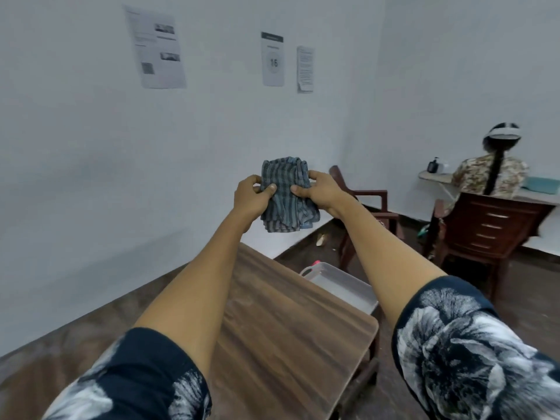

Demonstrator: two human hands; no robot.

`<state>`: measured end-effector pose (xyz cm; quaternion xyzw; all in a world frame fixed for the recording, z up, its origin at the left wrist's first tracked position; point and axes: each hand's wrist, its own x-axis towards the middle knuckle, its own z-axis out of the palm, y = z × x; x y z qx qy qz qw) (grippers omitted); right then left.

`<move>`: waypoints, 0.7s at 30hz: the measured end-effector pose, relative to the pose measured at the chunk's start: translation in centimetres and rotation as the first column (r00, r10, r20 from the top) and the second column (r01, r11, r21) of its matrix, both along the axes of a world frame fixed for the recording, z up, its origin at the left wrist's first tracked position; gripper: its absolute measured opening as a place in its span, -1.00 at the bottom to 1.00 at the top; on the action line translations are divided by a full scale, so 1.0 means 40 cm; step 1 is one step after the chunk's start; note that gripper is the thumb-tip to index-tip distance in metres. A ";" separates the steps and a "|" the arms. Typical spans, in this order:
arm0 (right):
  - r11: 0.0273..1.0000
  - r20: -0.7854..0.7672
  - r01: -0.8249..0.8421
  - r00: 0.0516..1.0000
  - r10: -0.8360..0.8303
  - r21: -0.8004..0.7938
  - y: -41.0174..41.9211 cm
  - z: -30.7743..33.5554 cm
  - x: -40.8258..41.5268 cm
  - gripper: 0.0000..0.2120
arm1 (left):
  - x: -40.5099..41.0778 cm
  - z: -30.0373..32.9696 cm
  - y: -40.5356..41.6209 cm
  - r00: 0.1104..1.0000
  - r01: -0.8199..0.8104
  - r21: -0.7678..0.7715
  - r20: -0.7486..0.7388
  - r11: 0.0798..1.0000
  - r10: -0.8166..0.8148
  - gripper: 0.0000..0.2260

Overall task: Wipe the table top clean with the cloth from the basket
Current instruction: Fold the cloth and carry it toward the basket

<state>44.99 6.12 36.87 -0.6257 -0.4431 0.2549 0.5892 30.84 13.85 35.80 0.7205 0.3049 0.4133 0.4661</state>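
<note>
A folded grey-blue striped cloth [285, 192] is held up in the air at arm's length, in front of the white wall. My left hand [251, 197] grips its left edge with the thumb on the front. My right hand [318, 190] grips its right edge the same way. Below my arms lies the brown wooden table top [288, 334]. A pale plastic basket [342, 284] stands beside the table's far right edge, low down, with its inside partly hidden by my right forearm.
Empty wooden chairs [372, 207] stand by the wall beyond the table. A seated person [491, 174] with a headset faces away at a desk on the right. Papers [272, 59] hang on the wall. Dark floor surrounds the table.
</note>
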 end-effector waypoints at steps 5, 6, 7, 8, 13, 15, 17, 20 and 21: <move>0.996 -0.019 0.055 0.998 -0.057 -0.064 -0.082 -0.062 0.211 -0.62 | 0.216 -0.066 -0.078 0.999 0.041 -0.064 -0.032 0.997 -0.043 -0.86; 0.996 -0.033 0.058 0.998 -0.060 -0.073 -0.092 -0.075 0.244 -0.62 | 0.249 -0.078 -0.089 0.998 0.045 -0.075 -0.041 0.996 -0.049 -0.86; 0.995 -0.048 0.058 0.997 -0.062 -0.079 -0.103 -0.090 0.282 -0.62 | 0.288 -0.092 -0.100 0.997 0.052 -0.087 -0.049 0.995 -0.056 -0.84; 0.995 -0.060 0.058 0.996 -0.063 -0.084 -0.111 -0.105 0.314 -0.63 | 0.323 -0.107 -0.107 0.997 0.056 -0.099 -0.056 0.994 -0.061 -0.83; 0.986 -0.094 0.072 0.992 -0.087 -0.152 -0.122 -0.190 0.460 -0.64 | 0.475 -0.196 -0.111 0.993 0.058 -0.178 -0.089 0.982 -0.074 -0.76; 0.980 -0.108 0.080 0.989 -0.101 -0.183 -0.108 -0.233 0.515 -0.65 | 0.530 -0.238 -0.096 0.990 0.057 -0.193 -0.118 0.980 -0.081 -0.77; 0.975 -0.130 0.088 0.985 -0.117 -0.206 -0.089 -0.281 0.567 -0.67 | 0.582 -0.284 -0.071 0.985 0.066 -0.209 -0.145 0.976 -0.097 -0.78; 0.959 -0.148 0.106 0.978 -0.148 -0.262 -0.044 -0.357 0.643 -0.70 | 0.663 -0.363 -0.015 0.975 0.091 -0.238 -0.178 0.967 -0.136 -0.76; 0.952 -0.154 0.109 0.975 -0.158 -0.285 -0.031 -0.381 0.663 -0.70 | 0.684 -0.390 0.002 0.969 0.092 -0.240 -0.201 0.966 -0.142 -0.75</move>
